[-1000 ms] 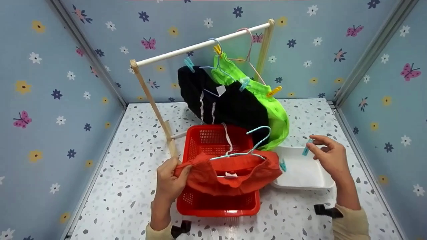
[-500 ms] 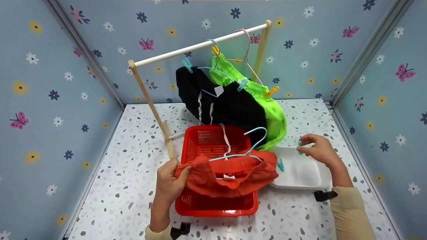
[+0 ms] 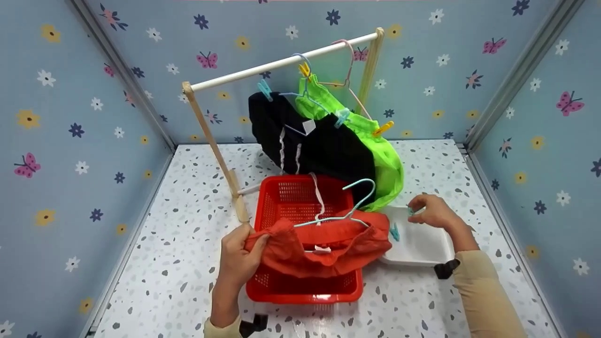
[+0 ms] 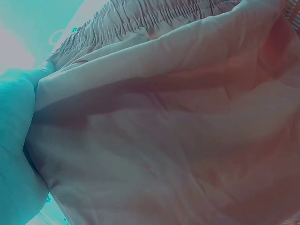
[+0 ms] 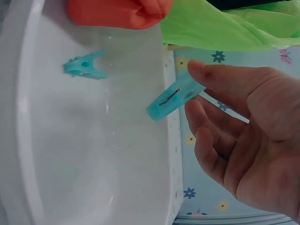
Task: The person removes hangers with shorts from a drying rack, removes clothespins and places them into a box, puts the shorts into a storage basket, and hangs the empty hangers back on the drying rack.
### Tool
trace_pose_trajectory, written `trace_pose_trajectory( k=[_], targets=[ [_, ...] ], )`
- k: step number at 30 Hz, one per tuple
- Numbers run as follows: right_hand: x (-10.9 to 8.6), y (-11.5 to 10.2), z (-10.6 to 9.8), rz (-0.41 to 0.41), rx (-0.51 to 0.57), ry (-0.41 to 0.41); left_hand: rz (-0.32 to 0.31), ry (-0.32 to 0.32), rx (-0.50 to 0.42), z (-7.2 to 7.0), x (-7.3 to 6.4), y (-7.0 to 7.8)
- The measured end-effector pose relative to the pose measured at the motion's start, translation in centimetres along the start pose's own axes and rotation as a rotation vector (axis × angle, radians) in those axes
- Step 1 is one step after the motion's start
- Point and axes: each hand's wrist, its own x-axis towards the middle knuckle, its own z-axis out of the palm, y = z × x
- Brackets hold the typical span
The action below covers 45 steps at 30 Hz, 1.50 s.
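Observation:
My left hand grips one end of the waistband of the orange-red shorts, held over the red basket. A light blue hanger lies inside the waistband, its hook pointing up. In the left wrist view the shorts fill the picture, with odd colours. My right hand is above the white tray. Between thumb and fingers it pinches a teal clothespin, seen closely in the right wrist view. A second teal clothespin lies in the tray near the shorts.
Behind the basket stands a drying rack with a white rail. Black shorts and bright green shorts hang there on hangers, fastened with teal and yellow clothespins. Patterned panels enclose the speckled table.
My right hand has moved left with the clothespin, from the tray's right side toward the shorts. The left hand and the shorts have stayed almost still.

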Motion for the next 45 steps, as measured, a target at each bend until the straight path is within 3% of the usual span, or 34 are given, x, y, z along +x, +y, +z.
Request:
trace_pose_trajectory(
  k=[16, 30, 37, 45],
  targets=[
    [0.6, 0.9, 1.2, 0.01, 0.029, -0.036, -0.002, -0.001, -0.011, -0.3, -0.2, 0.2],
    [1.1, 0.5, 1.4, 0.104, -0.015, -0.039, -0.01, 0.006, -0.003, -0.2, -0.3, 0.3],
    [1.5, -0.2, 1.2, 0.084, 0.006, -0.038, -0.003, 0.014, -0.013, -0.2, 0.1, 0.1],
    [0.9, -1.7, 1.3, 0.038, 0.042, -0.005, -0.073, -0.008, -0.043, 0.0, -0.1, -0.4]
  ],
)
